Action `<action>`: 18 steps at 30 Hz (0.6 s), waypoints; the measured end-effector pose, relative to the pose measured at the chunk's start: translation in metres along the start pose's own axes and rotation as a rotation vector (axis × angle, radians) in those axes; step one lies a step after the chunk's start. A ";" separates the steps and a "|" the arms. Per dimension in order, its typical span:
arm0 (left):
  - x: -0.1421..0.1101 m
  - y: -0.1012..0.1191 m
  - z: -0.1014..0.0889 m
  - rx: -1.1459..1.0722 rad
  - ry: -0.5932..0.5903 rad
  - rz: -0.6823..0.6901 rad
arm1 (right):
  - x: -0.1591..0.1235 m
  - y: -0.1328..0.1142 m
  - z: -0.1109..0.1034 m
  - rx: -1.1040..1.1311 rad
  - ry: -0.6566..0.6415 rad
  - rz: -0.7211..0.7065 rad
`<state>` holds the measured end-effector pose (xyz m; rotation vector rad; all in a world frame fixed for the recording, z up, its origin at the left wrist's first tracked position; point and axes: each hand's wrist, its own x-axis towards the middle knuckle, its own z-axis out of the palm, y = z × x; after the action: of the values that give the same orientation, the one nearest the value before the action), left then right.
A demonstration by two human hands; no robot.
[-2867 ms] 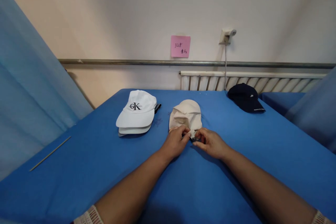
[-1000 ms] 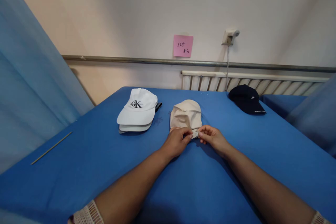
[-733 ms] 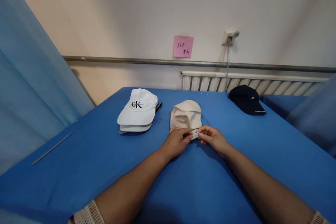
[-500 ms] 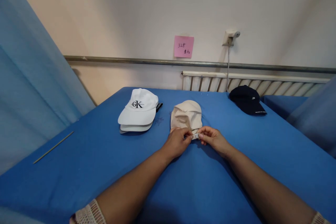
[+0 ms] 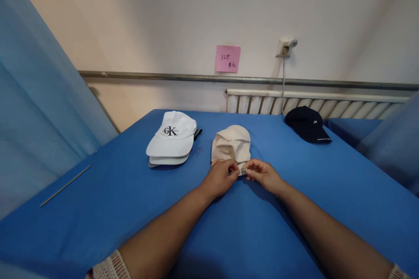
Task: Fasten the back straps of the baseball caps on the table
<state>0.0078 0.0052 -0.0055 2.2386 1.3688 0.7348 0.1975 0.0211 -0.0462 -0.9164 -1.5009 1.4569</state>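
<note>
Pink note (image 5: 228, 59): on wall, upper centre. Wall socket (image 5: 282, 48): upper right, cable attached. Radiator (image 5: 255, 103): beneath metal pipe (image 5: 183, 77), centre to right. Thin stick (image 5: 65, 185): lying slanted, lower left. Navy cap (image 5: 306, 122): right of centre.

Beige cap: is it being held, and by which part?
The beige cap is held by the strap at its near edge, pinched between the fingertips of the left hand and the right hand.
</note>
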 end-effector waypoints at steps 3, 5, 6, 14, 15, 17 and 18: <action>0.000 0.002 0.000 -0.019 0.017 0.007 | 0.000 0.002 0.001 0.011 0.026 -0.005; 0.001 0.004 -0.001 -0.035 0.018 0.013 | 0.000 0.004 0.003 0.022 0.040 -0.006; 0.001 0.004 -0.001 -0.039 0.014 0.014 | 0.000 0.004 0.005 0.028 0.040 -0.010; 0.000 -0.002 -0.002 -0.017 -0.036 0.042 | 0.000 0.005 0.007 -0.033 0.068 -0.007; -0.001 -0.002 -0.003 -0.003 -0.046 0.050 | 0.001 0.004 0.006 -0.037 0.066 0.003; -0.003 -0.002 -0.005 0.026 -0.059 0.064 | 0.001 0.003 0.004 -0.048 0.070 0.018; -0.003 -0.001 -0.006 0.040 -0.062 0.067 | 0.002 0.003 0.003 -0.055 0.075 0.019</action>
<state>0.0019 0.0036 -0.0023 2.3279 1.2957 0.6607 0.1936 0.0215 -0.0491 -1.0104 -1.4865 1.3856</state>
